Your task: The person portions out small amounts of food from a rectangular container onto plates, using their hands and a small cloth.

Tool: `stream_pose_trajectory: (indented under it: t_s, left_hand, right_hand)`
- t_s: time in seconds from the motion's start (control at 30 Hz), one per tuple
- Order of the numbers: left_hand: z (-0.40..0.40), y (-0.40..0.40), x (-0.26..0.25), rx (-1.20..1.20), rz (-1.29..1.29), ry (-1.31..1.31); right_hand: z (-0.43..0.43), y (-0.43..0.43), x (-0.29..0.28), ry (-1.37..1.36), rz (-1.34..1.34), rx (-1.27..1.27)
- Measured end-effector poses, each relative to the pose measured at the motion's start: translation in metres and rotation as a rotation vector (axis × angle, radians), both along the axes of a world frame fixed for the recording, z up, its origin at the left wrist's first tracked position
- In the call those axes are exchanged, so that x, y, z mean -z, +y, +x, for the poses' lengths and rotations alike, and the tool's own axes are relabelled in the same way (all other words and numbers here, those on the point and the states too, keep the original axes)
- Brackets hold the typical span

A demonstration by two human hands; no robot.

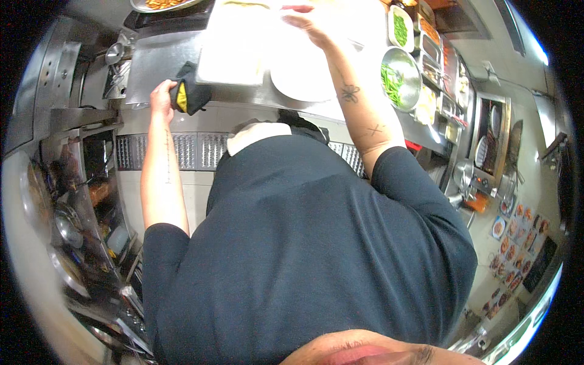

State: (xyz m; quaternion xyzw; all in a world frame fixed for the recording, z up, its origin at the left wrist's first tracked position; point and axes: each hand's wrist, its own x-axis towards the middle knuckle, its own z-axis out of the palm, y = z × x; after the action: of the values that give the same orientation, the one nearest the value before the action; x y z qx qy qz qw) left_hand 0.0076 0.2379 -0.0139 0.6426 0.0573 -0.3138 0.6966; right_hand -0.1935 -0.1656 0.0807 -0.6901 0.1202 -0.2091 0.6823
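Note:
My left hand is closed on a black cloth item with a yellow inner patch; its exact kind is unclear. It hangs at the front edge of the steel counter. Right beside it lies a pale rectangular tray or board. My right hand reaches far forward over a glaring white surface, close to a reddish piece at the top edge. Glare hides whether its fingers hold that piece. Below the right hand, a white round plate is washed out by light.
To the right stand a steel bowl of green beans, a white container of chopped greens and several ingredient pans. A dish of brown food is at the top left. Shelves with metal bowls line the left side.

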Motion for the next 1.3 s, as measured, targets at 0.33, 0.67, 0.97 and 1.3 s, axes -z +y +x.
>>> stream_pose_trajectory:
  t_s: [0.33, 0.67, 0.97, 1.3]
  left_hand:
    - [0.000, 0.009, 0.002, 0.007, -0.005, -0.006]
    - [0.003, 0.011, 0.010, 0.016, -0.001, 0.044]
    - [-0.002, -0.014, -0.008, 0.032, -0.022, 0.081]
    - [0.006, 0.005, 0.006, 0.040, -0.039, 0.107]
  right_hand:
    - [-0.155, -0.104, 0.070, 0.675, -0.833, 0.287]
    - [-0.129, -0.071, 0.080, 0.593, -1.012, 0.244]
    - [-0.106, -0.069, 0.099, 0.387, -0.954, 0.287]
    - [-0.115, -0.032, 0.039, 0.673, -1.122, 0.295]
